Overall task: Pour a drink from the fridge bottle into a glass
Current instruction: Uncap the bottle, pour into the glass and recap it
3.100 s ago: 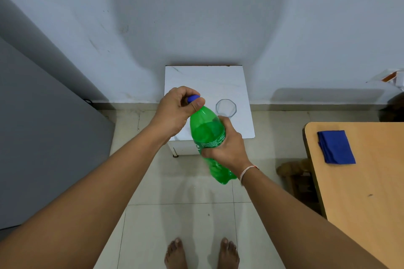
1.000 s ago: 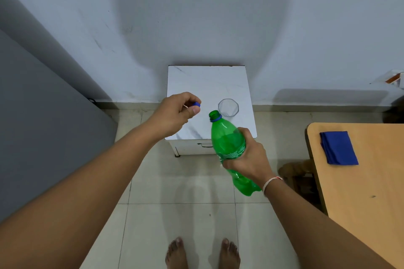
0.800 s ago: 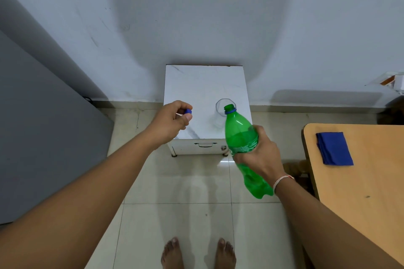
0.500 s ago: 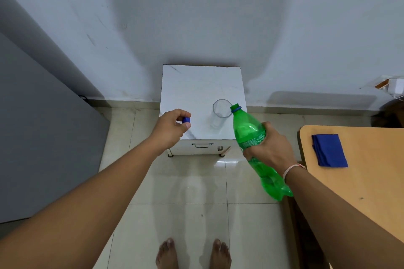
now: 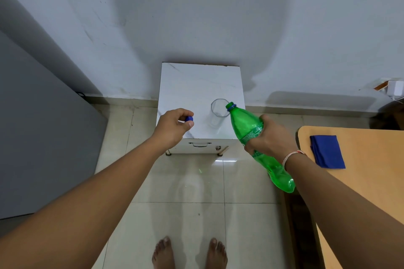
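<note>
A clear empty glass (image 5: pixel 216 116) stands on the small white marble-topped cabinet (image 5: pixel 196 85), near its front right. My right hand (image 5: pixel 270 137) grips the green plastic bottle (image 5: pixel 247 125) around its middle. The bottle is uncapped and tilted, its open mouth right at the glass's right rim. No liquid is visibly flowing. My left hand (image 5: pixel 173 125) pinches the blue cap (image 5: pixel 188 118) between thumb and fingers, over the cabinet's front left, apart from the glass.
A wooden table (image 5: pixel 358 181) with a folded blue cloth (image 5: pixel 326 154) stands at the right. A grey fridge side (image 5: pixel 39 137) fills the left. My bare feet stand on the tiled floor (image 5: pixel 185 192) before the cabinet. The wall is just behind.
The cap came off the bottle in my left hand. My right hand swung the bottle to the right of the glass and tipped its mouth to the rim.
</note>
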